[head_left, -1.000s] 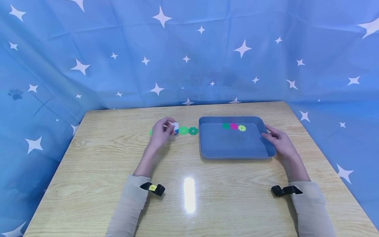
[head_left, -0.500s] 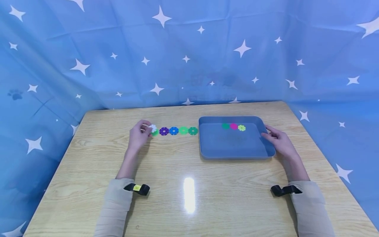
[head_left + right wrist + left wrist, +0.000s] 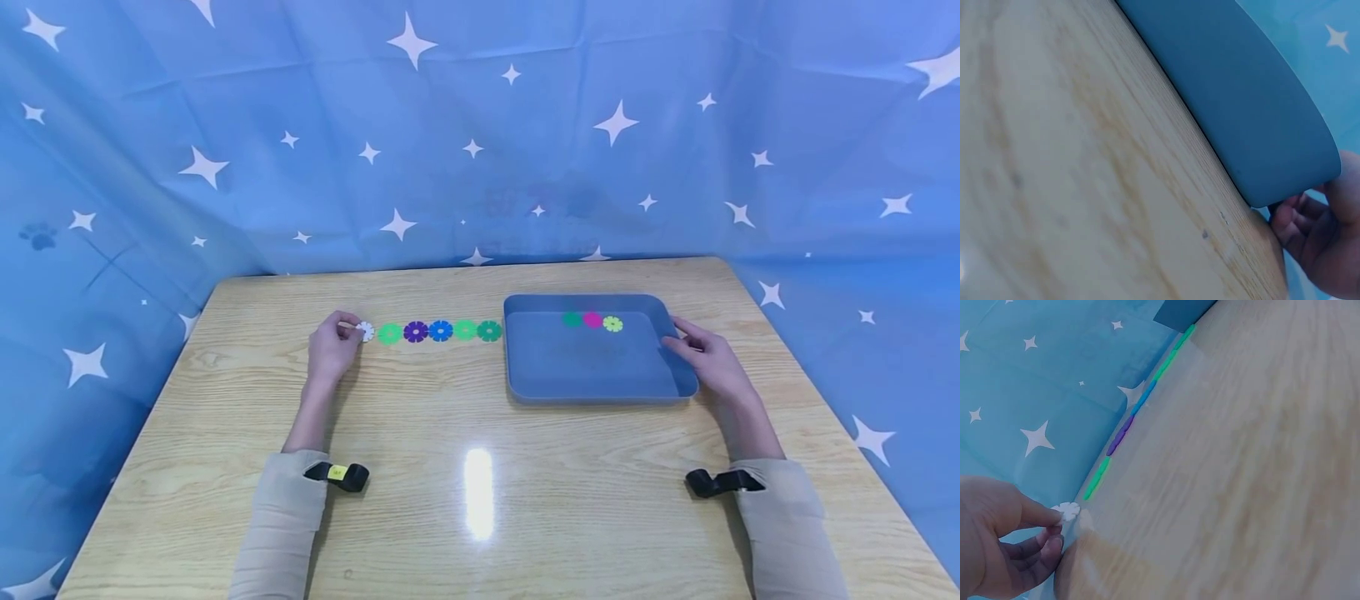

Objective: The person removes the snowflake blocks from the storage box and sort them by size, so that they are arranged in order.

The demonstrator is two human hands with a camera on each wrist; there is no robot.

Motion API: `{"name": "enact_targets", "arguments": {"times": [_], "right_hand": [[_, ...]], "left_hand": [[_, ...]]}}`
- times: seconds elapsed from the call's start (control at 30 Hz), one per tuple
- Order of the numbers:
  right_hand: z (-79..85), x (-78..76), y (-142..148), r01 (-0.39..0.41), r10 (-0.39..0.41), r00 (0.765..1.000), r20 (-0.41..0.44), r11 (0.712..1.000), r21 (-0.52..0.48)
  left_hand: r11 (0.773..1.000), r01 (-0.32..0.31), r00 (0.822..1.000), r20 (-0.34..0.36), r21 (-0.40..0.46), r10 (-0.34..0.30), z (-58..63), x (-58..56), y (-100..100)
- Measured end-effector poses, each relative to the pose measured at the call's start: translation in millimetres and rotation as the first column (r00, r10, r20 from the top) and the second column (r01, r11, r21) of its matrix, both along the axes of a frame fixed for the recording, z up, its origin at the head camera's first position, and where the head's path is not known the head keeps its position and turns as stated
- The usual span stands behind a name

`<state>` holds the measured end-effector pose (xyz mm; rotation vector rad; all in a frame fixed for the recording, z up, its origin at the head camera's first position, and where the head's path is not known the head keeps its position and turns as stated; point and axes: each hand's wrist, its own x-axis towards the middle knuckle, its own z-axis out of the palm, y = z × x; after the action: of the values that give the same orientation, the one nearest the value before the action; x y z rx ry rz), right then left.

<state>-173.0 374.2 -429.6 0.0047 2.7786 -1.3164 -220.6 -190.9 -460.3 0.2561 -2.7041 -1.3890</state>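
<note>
In the head view my left hand (image 3: 332,348) pinches a white snowflake disc (image 3: 367,332) at the left end of a row of discs. The left wrist view shows the white disc (image 3: 1069,510) between thumb and fingers, tilted, close to the tabletop. Rightward the row runs light green (image 3: 390,333), purple (image 3: 416,332), blue (image 3: 440,331), light green (image 3: 465,330), dark green (image 3: 490,331). My right hand (image 3: 711,360) grips the right wall of a blue-grey tray (image 3: 592,371), thumb over its rim. Fingers lie outside the wall in the right wrist view.
Inside the tray, near its back, lie a green disc (image 3: 572,319), a magenta disc (image 3: 592,320) and a yellow-green disc (image 3: 612,324). The wooden table (image 3: 570,492) ends at a blue star-patterned curtain (image 3: 525,125) behind it.
My left hand has moved left along the row with the white disc, past the light green one, and lowered it at the end. The right hand and tray have stayed still.
</note>
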Motion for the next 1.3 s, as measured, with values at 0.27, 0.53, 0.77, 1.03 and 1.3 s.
{"name": "enact_targets", "arguments": {"times": [0.27,0.53,0.77,1.03,1.3], "right_hand": [[0.7,-1.7,-2,0.001,-0.001,1.0,0.0,1.0,-0.02],[1.4,-1.5,-2,0.001,-0.001,1.0,-0.005,1.0,-0.014],[0.6,-1.3,-1,0.002,-0.002,1.0,-0.009,1.0,-0.02],[-0.7,-0.8,0,0.006,-0.006,1.0,-0.008,1.0,-0.025],[-35.1,-16.0,22,0.016,-0.016,1.0,-0.01,1.0,0.008]], "left_hand": [[1.0,0.014,1.0,0.018,-0.027,-0.014,0.1,1.3,-3],[0.999,0.021,1.0,0.024,-0.041,-0.021,0.4,1.1,-3],[0.999,0.04,0.999,0.026,-0.034,-0.039,-0.5,-0.1,-3],[0.999,0.034,0.999,-0.015,0.006,-0.034,0.4,-0.2,-3],[0.999,0.013,0.997,-0.08,0.041,-0.01,7.4,1.9,11]]}}
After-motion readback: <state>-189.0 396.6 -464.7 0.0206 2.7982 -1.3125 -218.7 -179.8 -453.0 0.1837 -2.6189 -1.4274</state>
